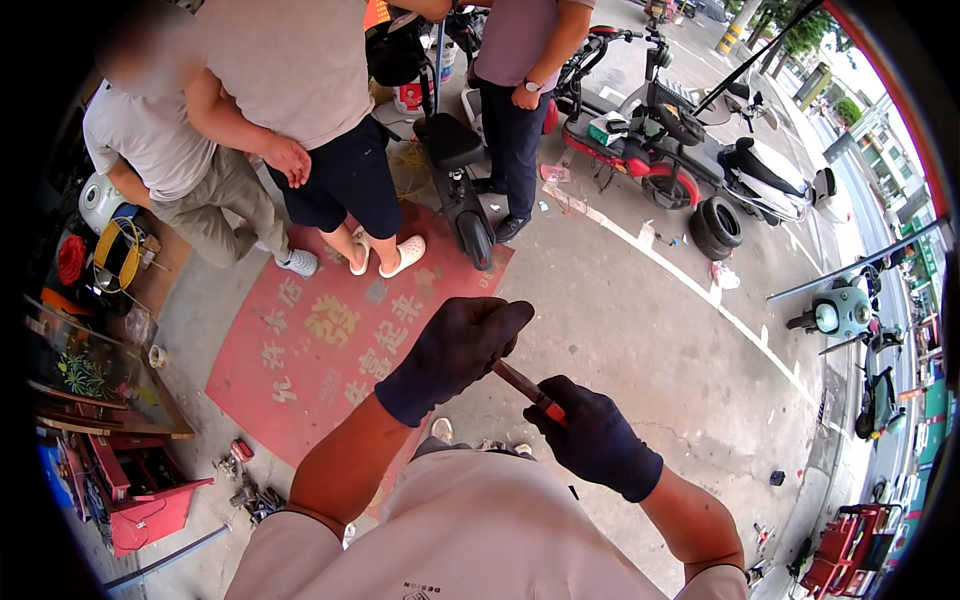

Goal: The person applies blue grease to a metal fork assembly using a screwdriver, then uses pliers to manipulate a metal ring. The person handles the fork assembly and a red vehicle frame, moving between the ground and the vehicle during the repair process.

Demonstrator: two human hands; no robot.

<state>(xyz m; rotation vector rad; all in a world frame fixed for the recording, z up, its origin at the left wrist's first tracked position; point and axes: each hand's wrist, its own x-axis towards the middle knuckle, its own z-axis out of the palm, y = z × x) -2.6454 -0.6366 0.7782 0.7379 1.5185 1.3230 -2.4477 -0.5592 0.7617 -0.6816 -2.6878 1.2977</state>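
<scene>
My left hand (450,355), in a dark glove, is closed in front of my chest. Lower and to the right, my right hand (605,435), gloved alike, wraps round a slim tool (530,390) with a flat brownish length and a red part by the fingers. The tool slants up and left, its far end meeting the underside of my left glove. Whether my left fingers grip that end or something else is hidden, and the tool's exact kind does not show.
A red mat (330,330) covers the ground ahead. Beyond it stand several people near a black scooter (460,180). Stacked tyres (715,228) and parked scooters are at the right. A red toolbox (150,510) and loose tools (255,495) lie at the lower left.
</scene>
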